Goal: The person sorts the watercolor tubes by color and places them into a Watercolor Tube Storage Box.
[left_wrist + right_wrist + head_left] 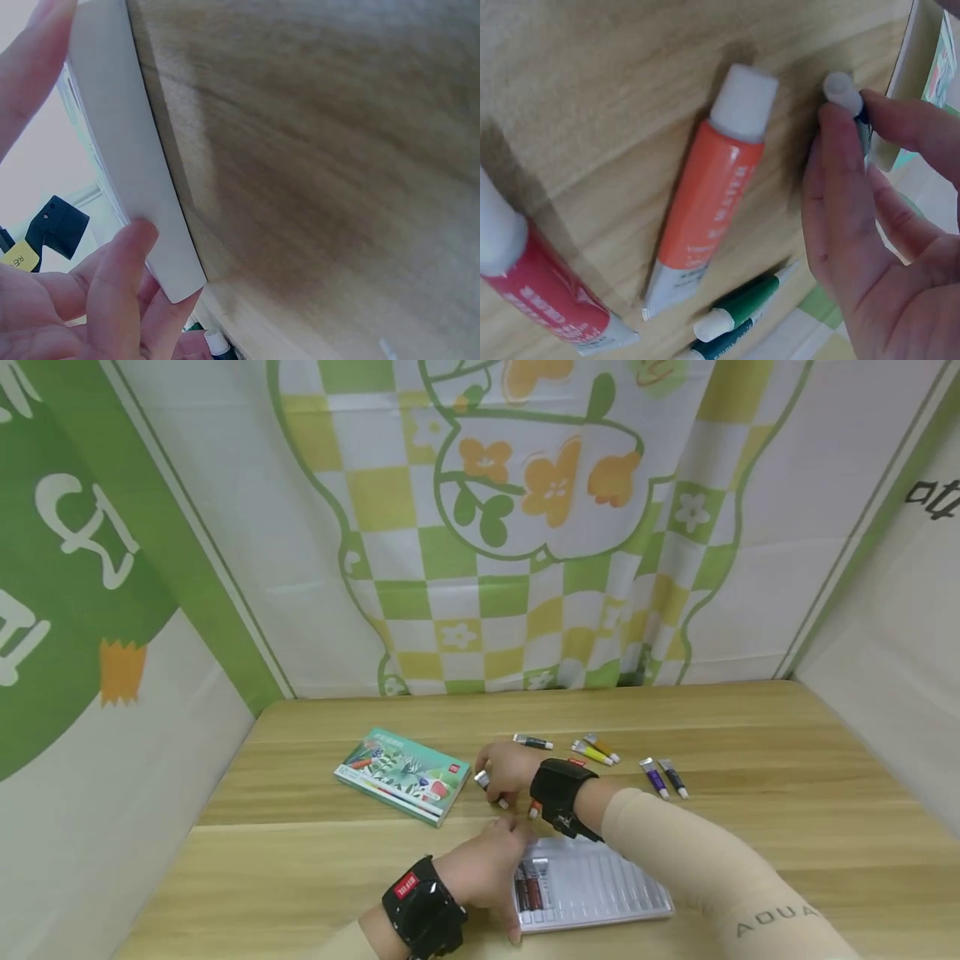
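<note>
My left hand [487,864] grips the left end of a white plastic paint tray [592,893], thumb at the near edge and fingers at the far corner. The left wrist view shows fingertips against the tray's white side wall [135,150]. A few tubes, among them a brownish-red paint tube [534,892], lie in the tray's left slots. Beyond the tray, my right hand [512,768] pinches a small dark blue paint tube [862,116] by its white-capped end, low over the table. Beside that hand lie an orange paint tube [712,195] and a red paint tube [547,300].
A teal illustrated box [405,774] lies at the left. Farther back are a dark green tube [533,742], a yellow tube [592,752] and an ochre tube [602,746]. A purple tube [654,778] and a dark tube [673,778] lie to the right. A patterned curtain [510,610] hangs behind the table.
</note>
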Motion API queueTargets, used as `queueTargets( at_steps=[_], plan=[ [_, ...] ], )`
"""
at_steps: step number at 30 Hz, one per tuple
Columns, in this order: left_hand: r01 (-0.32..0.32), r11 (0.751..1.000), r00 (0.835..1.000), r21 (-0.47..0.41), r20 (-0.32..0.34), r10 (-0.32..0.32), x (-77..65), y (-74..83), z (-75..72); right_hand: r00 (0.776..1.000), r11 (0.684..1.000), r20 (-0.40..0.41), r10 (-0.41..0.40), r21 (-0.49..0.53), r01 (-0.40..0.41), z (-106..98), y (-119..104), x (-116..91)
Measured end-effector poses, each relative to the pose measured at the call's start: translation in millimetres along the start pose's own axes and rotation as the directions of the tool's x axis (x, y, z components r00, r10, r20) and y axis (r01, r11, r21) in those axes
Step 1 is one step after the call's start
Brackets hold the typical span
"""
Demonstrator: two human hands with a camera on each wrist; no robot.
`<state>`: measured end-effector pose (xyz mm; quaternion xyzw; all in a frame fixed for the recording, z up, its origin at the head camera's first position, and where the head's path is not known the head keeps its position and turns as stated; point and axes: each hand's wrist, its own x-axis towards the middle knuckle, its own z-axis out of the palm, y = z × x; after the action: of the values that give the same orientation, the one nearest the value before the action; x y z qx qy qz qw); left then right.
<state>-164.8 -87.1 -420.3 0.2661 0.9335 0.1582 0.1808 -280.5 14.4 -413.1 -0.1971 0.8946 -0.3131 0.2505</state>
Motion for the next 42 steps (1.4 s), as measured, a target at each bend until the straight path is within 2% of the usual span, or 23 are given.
queueTargets(
  at_steps=[5, 10, 13, 19, 22, 26, 31, 38, 42],
  plan=[
    [0.0, 1.0, 1.0, -0.01, 0.002, 0.0, -2.3, 0.5, 0.3, 0.998, 0.999, -0.053, -0.019, 0.024, 0.021, -4.7, 8.2, 4.8],
    [-0.01, 1.0, 1.0, -0.015, -0.008, 0.01, -2.2, 0.6, 0.3, 0.997, 0.981, -0.063, -0.039, 0.187, 0.05, -16.6, 20.5, -4.1],
    [-0.017, 0.999, 1.0, -0.036, -0.017, 0.016, -2.7, -0.5, -1.9, 0.997, 0.95, -0.051, -0.056, 0.304, 0.069, -24.0, 28.3, -20.9],
    [-0.027, 0.998, 0.999, -0.052, -0.033, 0.026, -3.9, -0.4, -2.6, 0.994, 0.857, -0.021, -0.104, 0.506, 0.101, -27.4, 49.2, -68.7],
    [-0.012, 0.999, 1.0, -0.046, -0.029, 0.011, -4.1, 0.4, -1.6, 0.994, 0.818, -0.01, -0.111, 0.567, 0.097, -23.6, 57.1, -90.5],
    [0.009, 0.999, 1.0, -0.048, -0.018, -0.01, -4.4, 2.0, -2.0, 0.995, 0.782, -0.006, -0.096, 0.618, 0.079, -12.5, 66.8, -109.8],
    [0.022, 0.999, 1.0, -0.049, -0.009, -0.022, -4.8, 2.3, -1.9, 0.999, 0.777, 0.019, -0.04, 0.629, 0.019, 4.3, 73.4, -123.5],
    [0.005, 0.999, 1.0, -0.042, -0.018, -0.005, -4.2, 0.5, -1.7, 1.0, 0.785, 0.017, -0.003, 0.62, -0.008, 19.8, 72.8, -133.6],
    [-0.004, 0.999, 1.0, -0.037, -0.024, 0.003, -4.3, 0.2, -0.7, 1.0, 0.814, -0.012, -0.009, 0.581, 0.014, 26.8, 72.7, -135.4]
  ],
)
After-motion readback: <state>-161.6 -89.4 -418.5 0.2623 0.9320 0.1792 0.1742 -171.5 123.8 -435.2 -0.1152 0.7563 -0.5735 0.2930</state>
